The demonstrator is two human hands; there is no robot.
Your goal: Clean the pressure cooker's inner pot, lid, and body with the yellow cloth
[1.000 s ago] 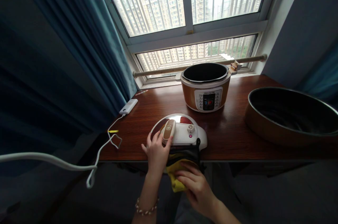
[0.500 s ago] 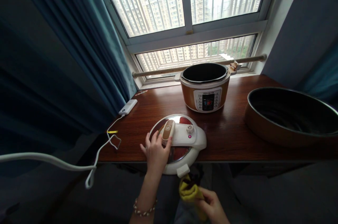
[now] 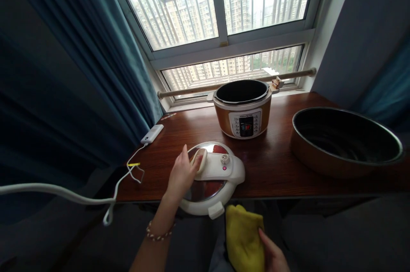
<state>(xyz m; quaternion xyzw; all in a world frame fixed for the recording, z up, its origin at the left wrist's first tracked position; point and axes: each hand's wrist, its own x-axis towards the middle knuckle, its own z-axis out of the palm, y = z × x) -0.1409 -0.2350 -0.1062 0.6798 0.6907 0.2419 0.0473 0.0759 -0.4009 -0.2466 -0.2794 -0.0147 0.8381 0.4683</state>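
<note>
The white pressure cooker lid (image 3: 237,171) lies at the table's front edge, its near rim overhanging. My left hand (image 3: 183,171) is closed around the lid's handle (image 3: 201,162) from the left, thumb over the top and fingers mostly hidden behind it. Below the table edge, my right hand (image 3: 272,250) pinches a yellow cloth (image 3: 245,238) by its right side. The cloth hangs partly spread out, just right of the lid's white side tab (image 3: 216,210). Behind the lid stands the gold and white electric pressure cooker (image 3: 243,116), lidless, with a dark interior.
A large brown pot (image 3: 336,163) with a dark inside occupies the right of the wooden table (image 3: 272,165). At the left, a white power bank (image 3: 152,134) has a white cable (image 3: 64,193) trailing off the edge. The window (image 3: 221,43) is behind.
My left hand has gone from lying over the handle to wrapping it from the left. The yellow cloth, bunched before, is now spread wider. The whole view has shifted slightly.
</note>
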